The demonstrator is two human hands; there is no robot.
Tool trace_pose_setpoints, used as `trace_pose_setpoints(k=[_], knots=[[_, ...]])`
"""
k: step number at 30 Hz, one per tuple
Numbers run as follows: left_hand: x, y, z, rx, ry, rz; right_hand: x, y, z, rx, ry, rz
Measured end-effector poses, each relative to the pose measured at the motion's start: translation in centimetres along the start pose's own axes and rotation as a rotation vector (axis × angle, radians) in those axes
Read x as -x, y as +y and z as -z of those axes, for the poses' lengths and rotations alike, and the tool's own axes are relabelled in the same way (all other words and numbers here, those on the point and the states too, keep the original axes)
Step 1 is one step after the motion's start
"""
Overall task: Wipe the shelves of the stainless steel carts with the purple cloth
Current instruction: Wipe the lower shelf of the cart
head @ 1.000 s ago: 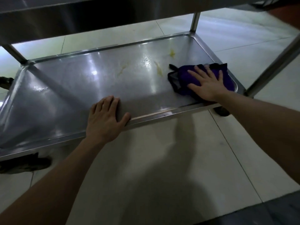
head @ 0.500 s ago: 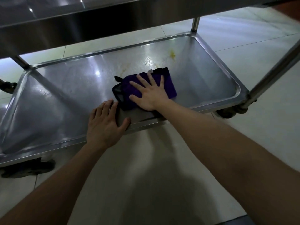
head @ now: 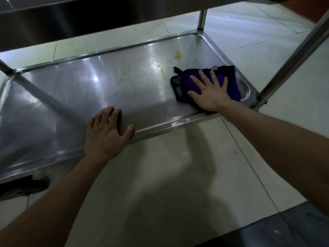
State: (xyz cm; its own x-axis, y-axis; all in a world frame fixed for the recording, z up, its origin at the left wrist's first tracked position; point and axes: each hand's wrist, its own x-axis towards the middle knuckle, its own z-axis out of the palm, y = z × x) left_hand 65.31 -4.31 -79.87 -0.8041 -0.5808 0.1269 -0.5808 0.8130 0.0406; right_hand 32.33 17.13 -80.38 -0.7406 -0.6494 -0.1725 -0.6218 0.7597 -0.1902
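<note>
purple cloth (head: 232, 86): laid at the right end of the lower shelf (head: 89, 97), near the front rim | right hand (head: 208, 95): pressed flat on the cloth, grip spread apart | left hand (head: 105, 132): rested over the front rim, grip apart | yellow stains (head: 178, 55): seen behind the cloth

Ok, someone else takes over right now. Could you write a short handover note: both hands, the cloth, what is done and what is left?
Left hand: flat on the front rim of the lower shelf, holds nothing.
Right hand: flat, fingers spread, presses the purple cloth at the shelf's right end.
Done: the near strip of the shelf shows no stains.
Left: yellow stains towards the far rim, to the left of the cloth, are not wiped off. The top of the upper shelf is out of view, so check it.
</note>
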Motion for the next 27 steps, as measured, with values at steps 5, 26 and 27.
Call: trace_pose_setpoints(k=[5,26,27], knots=[[0.0,-0.1,0.0,0.006,-0.008,-0.007,5.1,-10.3,-3.2,0.039,-0.038,0.355],[-0.6,0.1,-0.7,-0.004,0.035,-0.013,-5.5,-0.9,1.2,-0.009,-0.010,0.003],[-0.6,0.1,-0.8,-0.009,0.042,-0.012,-5.6,-2.7,1.0,-0.002,-0.011,0.032]])
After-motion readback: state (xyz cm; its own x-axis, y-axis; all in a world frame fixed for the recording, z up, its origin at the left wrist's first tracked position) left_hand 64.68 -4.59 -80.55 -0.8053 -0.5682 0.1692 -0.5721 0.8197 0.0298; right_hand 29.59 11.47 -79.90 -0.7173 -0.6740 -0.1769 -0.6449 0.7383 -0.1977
